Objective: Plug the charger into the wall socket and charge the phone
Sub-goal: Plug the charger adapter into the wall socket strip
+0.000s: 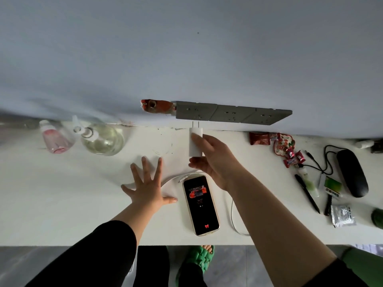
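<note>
My right hand grips a white charger block, its two metal prongs pointing up at the wall just below the leftmost of three grey wall sockets. The prongs are a short way from the socket face, not inserted. A phone with a lit dark screen lies flat on the white table, just below that hand. A white cable curves from the phone's top end and loops on the table to the right. My left hand rests flat on the table with fingers spread, left of the phone.
A pink bottle and a clear round pump bottle stand at the left by the wall. Red snack packets, pens, a black glasses case and a black cord lie at the right. An orange-red object hangs left of the sockets.
</note>
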